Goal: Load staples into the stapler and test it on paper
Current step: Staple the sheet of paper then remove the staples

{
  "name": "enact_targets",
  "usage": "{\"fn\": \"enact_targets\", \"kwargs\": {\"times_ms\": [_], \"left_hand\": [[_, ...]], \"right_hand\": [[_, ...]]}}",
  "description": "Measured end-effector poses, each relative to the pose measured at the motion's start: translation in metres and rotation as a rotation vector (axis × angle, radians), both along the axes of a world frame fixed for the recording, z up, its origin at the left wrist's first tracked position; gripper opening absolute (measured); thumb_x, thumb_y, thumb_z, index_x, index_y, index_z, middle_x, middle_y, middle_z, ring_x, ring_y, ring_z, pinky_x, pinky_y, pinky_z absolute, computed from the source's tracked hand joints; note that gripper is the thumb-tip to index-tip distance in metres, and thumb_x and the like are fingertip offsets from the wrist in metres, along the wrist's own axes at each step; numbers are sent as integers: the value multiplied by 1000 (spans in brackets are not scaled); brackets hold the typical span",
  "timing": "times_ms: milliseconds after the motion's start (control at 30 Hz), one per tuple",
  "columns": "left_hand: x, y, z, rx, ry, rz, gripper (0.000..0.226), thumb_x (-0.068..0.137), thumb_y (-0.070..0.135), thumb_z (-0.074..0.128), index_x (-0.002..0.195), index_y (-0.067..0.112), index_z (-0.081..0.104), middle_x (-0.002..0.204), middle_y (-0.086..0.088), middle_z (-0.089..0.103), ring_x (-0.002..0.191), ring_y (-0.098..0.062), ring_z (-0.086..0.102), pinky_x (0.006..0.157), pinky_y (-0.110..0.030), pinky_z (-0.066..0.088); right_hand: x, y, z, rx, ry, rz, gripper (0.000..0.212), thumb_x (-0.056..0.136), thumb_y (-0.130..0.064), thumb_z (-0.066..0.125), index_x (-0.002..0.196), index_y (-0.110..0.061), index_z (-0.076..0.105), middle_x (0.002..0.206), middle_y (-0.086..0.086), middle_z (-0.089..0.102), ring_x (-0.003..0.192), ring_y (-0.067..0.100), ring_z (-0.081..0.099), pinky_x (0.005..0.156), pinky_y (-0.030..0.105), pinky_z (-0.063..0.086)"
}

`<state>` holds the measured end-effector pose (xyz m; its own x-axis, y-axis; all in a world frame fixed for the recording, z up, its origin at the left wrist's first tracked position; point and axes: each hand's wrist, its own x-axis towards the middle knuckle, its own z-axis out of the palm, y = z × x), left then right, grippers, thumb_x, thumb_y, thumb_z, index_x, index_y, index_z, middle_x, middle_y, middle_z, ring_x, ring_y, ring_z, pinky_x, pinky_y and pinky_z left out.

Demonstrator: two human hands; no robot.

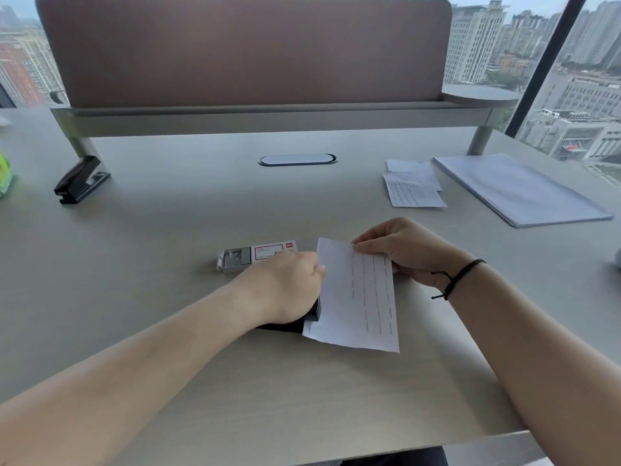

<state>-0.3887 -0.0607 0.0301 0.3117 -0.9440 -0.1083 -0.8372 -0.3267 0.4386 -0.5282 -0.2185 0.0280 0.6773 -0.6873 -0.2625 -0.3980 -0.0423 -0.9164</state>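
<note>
A white paper slip (pixel 358 297) marked with several rows of staples is held above the desk. My right hand (pixel 410 252) pinches its top right edge. My left hand (pixel 285 287) is curled over a black stapler (pixel 311 312), of which only the rear end shows under the hand and the slip's left edge. Just beyond my left hand lies an open staple box (pixel 255 255) with a red-bordered label, its tray slid out to the left.
A second black stapler (pixel 80 179) stands at the far left by the divider's leg. Stapled slips (pixel 415 188) and a paper stack (pixel 517 190) lie at the back right. A green object (pixel 5 174) sits at the left edge. A cable port (pixel 297 159) is mid-desk.
</note>
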Motion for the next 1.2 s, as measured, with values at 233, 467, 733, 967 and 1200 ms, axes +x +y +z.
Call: {"fn": "enact_targets", "kwargs": {"times_ms": [233,467,733,967,1200], "left_hand": [[-4,0,-6,21,-122,8,37,103,29,29,66,23,28,73,3,43,83,-28,48,79,-39,46],[-4,-1,-11,10,-199,-32,34,99,26,31,66,23,27,76,0,54,83,-32,54,74,-39,46],[-4,6,-14,-56,-228,-63,34,101,28,29,68,22,28,65,4,40,72,-30,47,64,-35,35],[8,22,-5,-430,-125,128,38,99,41,34,69,19,41,58,-1,53,65,-31,56,59,-37,46],[20,34,2,-656,-197,-51,8,88,33,62,92,34,55,68,17,57,60,-7,53,56,-29,48]], "right_hand": [[1,-1,-1,0,-1,1,8,89,-11,69,91,-7,76,66,5,68,39,6,56,38,17,42],[1,-4,-9,-23,-17,15,12,89,-15,70,95,-8,78,88,15,74,70,22,65,60,26,53],[-1,5,-13,-153,-6,38,14,84,-14,75,98,-12,75,100,16,77,81,23,69,81,42,57],[-15,7,-5,-172,-39,-4,16,81,-4,75,96,-11,77,99,20,77,80,26,68,87,47,57],[-34,-1,2,229,-325,0,28,87,4,65,110,-11,70,101,20,72,87,34,66,92,53,52]]}}
